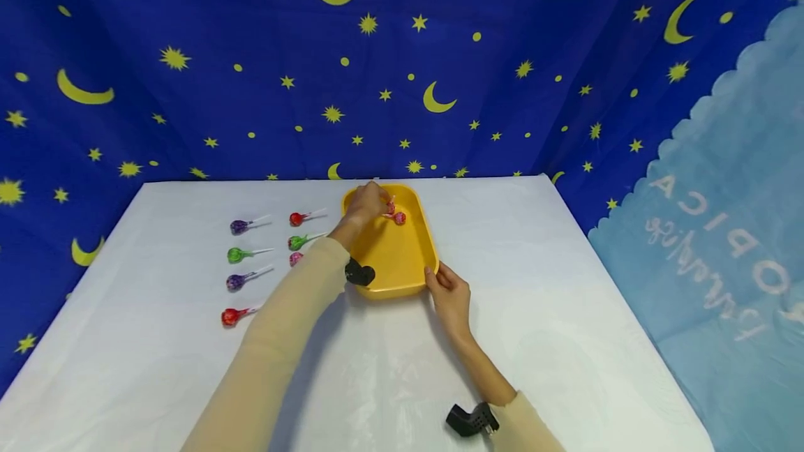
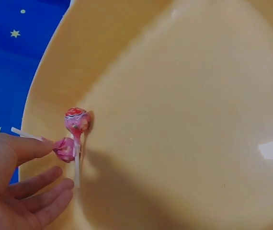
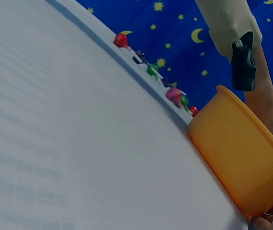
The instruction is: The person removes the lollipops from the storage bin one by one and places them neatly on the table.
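My left hand reaches over the far left part of a yellow tray. In the left wrist view its fingertips pinch a pink-wrapped lollipop, whose white stick pokes out behind the top finger. Against it lies a second pink lollipop, on the tray floor, its stick pointing toward the hand. At the tray's near right corner my right hand grips the rim, thumb on the inner side and fingers outside. Only a little of that hand shows in the right wrist view, low by the tray's wall.
Left of the tray, several wrapped lollipops lie on the white table in two columns, among them a purple one, a green one and a red one. The left forearm partly covers a pink one. Behind hangs a starry blue cloth.
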Demonstrator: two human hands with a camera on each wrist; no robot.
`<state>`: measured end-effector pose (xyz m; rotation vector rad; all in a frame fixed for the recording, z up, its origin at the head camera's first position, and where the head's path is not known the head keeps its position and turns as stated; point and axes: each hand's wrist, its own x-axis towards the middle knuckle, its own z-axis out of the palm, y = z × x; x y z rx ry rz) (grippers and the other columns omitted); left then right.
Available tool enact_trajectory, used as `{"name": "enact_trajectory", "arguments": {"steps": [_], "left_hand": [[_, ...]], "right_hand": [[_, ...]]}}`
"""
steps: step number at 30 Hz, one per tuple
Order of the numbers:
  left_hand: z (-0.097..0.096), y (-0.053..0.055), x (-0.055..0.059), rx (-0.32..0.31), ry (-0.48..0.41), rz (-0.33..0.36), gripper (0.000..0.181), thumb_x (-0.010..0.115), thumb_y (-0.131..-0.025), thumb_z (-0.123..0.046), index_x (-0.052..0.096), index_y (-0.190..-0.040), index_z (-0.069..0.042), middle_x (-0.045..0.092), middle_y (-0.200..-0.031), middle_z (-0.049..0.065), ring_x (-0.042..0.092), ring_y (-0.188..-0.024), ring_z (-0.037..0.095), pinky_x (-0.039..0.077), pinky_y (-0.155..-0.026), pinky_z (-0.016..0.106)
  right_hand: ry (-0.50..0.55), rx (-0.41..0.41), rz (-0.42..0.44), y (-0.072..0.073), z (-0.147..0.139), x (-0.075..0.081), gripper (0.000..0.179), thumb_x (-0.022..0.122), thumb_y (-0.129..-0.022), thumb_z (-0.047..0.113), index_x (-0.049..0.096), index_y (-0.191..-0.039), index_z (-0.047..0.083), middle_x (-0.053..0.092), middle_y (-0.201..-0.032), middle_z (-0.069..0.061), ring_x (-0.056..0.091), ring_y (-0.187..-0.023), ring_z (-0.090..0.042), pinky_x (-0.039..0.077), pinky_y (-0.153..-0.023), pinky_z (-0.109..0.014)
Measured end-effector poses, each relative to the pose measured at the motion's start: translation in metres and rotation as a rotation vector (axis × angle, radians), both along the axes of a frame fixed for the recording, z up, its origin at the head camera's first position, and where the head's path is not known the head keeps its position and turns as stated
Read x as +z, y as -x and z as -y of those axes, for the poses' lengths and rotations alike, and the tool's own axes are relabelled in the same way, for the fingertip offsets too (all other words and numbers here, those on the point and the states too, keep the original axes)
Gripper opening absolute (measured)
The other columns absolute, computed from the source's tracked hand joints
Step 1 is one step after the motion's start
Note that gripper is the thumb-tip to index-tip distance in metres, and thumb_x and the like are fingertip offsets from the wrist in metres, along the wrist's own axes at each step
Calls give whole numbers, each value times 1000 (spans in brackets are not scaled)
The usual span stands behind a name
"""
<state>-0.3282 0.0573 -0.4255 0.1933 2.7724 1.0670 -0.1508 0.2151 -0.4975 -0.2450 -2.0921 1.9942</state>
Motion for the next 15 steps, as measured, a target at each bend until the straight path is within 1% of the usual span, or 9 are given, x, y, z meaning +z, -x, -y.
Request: {"name": "enact_trajectory", "arguments": {"steps": [4,8,13,15], "left_hand": [[1,1,-1,18,5,10,26,67,-90,-5,72,-116,-5,65,-127,11,53,-120,27,38,-110,39],[0,5,-3,24,6,-13,21,68,-90,-6,74,-111,-4,66,-123,11,56,-114,28,39,-109,40],[-3,10,-9,8,51,-30,15,71,-89,-14,77,-102,-9,68,-118,8,57,-112,25,42,-106,39],[-4,12,-11,0,61,-40,14,71,-90,-14,77,-101,-10,68,-117,7,57,-112,24,42,-106,38]], "right_hand": [[10,4,10,1,1,0,41,64,-95,12,57,-128,-10,65,-117,-28,66,-108,-32,54,-80,-17],[0,-6,1,2,0,0,41,64,-95,13,57,-128,-10,65,-116,-28,67,-107,-32,54,-80,-17],[-16,-5,10,0,0,0,42,64,-94,14,57,-128,-10,65,-117,-28,66,-108,-32,54,-80,-17],[-11,2,12,-1,-1,0,42,65,-94,15,57,-129,-9,65,-118,-27,66,-109,-33,54,-81,-17]]}}
